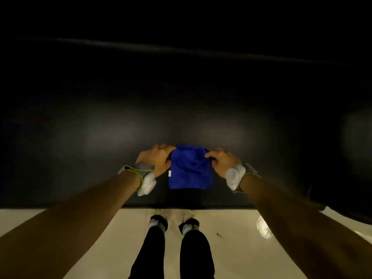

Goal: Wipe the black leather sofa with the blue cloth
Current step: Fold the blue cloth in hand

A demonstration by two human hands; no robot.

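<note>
The blue cloth [190,170] hangs folded between both hands just above the front part of the black leather sofa [124,109], which fills the upper view. My left hand [159,159] pinches the cloth's upper left corner. My right hand [220,161] pinches its upper right corner. A small white tag shows on the cloth's left edge. Grey bands with white pads wrap both wrists.
The sofa's front edge runs across the view just below the cloth. A glossy cream tiled floor [241,238] lies in front of it, where my legs in black trousers [171,248] stand. A dark sofa arm rises at the right [354,178].
</note>
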